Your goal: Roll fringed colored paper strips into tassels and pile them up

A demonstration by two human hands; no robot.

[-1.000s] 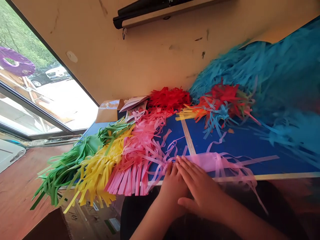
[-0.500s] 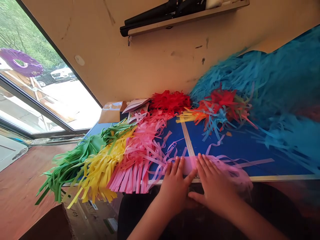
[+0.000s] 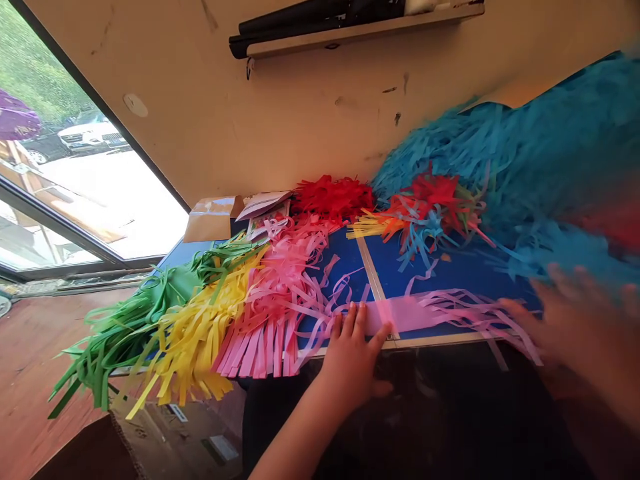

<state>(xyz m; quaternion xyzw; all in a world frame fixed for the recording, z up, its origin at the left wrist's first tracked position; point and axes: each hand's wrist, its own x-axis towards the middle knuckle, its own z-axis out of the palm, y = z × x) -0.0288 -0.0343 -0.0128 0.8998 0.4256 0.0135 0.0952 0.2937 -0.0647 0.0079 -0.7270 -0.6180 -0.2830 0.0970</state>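
Observation:
A light pink strip of fringed tissue paper [image 3: 407, 313] lies along the front of the blue tabletop, its cut ends fanned out to both sides. My left hand [image 3: 353, 347] rests on its left part with fingers stretched out flat. My right hand [image 3: 575, 320] is at the far right, blurred, with its fingers spread beside the strip's right fringe. Whether its thumb touches the fringe I cannot tell. To the left of my left hand hang pink fringes [image 3: 265, 333], yellow fringes [image 3: 205, 333] and green fringes [image 3: 135, 327] over the table's edge.
Red fringe [image 3: 333, 200] and a multicoloured bunch [image 3: 425, 207] lie toward the wall. A large heap of blue fringe [image 3: 525, 153] covers the right side. A brown envelope [image 3: 210, 219] lies at the back left. Cardboard boxes [image 3: 170, 433] stand below, and a shelf [image 3: 365, 30] hangs above.
My right hand has lifted off the middle of the pink strip and moved right, past its fringed end. The right fringe is now stretched out straighter. My left hand stays on the strip.

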